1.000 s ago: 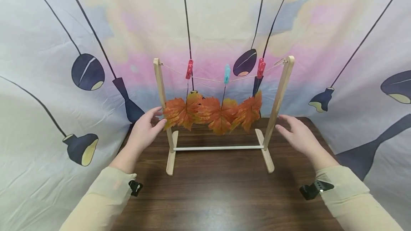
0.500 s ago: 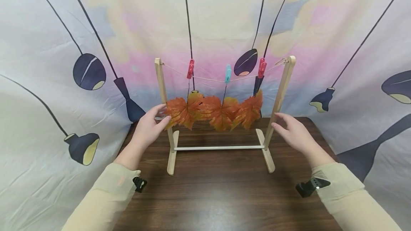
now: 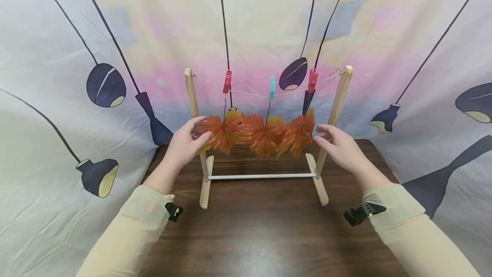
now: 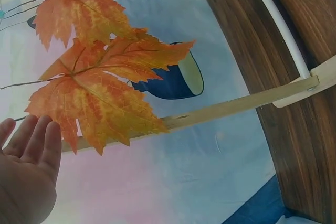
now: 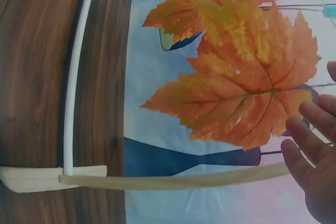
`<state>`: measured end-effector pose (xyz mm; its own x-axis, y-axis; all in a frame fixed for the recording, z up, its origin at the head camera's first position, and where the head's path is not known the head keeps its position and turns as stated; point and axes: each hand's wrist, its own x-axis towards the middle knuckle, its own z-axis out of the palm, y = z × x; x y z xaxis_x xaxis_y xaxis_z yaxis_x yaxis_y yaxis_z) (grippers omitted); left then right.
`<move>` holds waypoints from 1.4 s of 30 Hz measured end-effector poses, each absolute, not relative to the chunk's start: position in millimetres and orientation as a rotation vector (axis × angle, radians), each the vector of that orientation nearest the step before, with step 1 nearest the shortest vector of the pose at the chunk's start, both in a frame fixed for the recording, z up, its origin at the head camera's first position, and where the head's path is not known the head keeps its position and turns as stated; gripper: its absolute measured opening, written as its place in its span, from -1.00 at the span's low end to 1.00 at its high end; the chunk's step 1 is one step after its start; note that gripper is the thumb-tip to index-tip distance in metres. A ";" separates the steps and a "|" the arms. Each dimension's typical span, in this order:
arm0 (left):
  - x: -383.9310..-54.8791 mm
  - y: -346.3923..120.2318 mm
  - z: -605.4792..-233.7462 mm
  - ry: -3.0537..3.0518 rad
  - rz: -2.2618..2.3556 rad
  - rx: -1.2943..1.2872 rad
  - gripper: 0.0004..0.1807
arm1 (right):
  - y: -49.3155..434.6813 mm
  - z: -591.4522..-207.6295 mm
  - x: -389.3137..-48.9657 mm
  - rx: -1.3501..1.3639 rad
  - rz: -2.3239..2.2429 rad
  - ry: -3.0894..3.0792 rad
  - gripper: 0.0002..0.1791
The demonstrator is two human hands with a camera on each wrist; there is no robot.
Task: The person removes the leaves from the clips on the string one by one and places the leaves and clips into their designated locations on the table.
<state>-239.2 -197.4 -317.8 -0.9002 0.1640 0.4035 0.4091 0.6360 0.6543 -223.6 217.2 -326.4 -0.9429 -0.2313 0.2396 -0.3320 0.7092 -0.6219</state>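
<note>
Both hands sit higher and further inward than half a second ago: the left hand (image 3: 186,144) now overlaps the outer edge of the left leaf (image 3: 223,135), and the right hand (image 3: 340,146) is just beside the right leaf (image 3: 297,134), while the leaves hang as before. Nearest, pale sleeves (image 3: 124,234) reach in over the dark wooden surface (image 3: 250,221), with open room between the forearms. Farther in, a white rod (image 3: 261,176) joins the feet of the wooden rack (image 3: 341,91), and a gap parts it from the leaf tips above. Each hand is open wide, thumb apart from the fingers, holding nothing; whether fingertips touch the leaves I cannot tell. Between the outer leaves hangs the middle leaf (image 3: 265,136), well apart from both hands. Above, two red clips (image 3: 227,81) and a blue clip (image 3: 272,87) sit on the string (image 3: 246,93) between the posts. Behind the surface's far edge hangs a lamp-printed backdrop (image 3: 265,25)
</note>
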 end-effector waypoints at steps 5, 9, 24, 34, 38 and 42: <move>-240.7 -194.0 -316.2 -2.574 -1.154 -0.424 -0.44 | 209.0 -322.0 -225.2 0.454 1.065 -2.775 -0.40; -241.8 -189.3 -313.6 -2.585 -1.162 -0.403 -0.43 | 204.1 -319.4 -226.0 0.440 1.094 -2.784 -0.40; -249.1 -162.3 -302.9 -2.520 -1.314 -0.392 -0.43 | 185.1 -314.8 -233.5 0.480 1.141 -2.770 -0.43; -255.3 -152.4 -301.0 -2.468 -1.434 -0.297 -0.41 | 176.7 -307.1 -235.0 0.521 1.170 -2.746 -0.44; -258.4 -149.1 -300.4 -2.445 -1.492 -0.272 -0.44 | 172.5 -305.7 -236.2 0.534 1.206 -2.736 -0.43; -260.8 -147.6 -300.8 -2.439 -1.524 -0.256 -0.45 | 168.0 -304.8 -238.7 0.551 1.213 -2.732 -0.43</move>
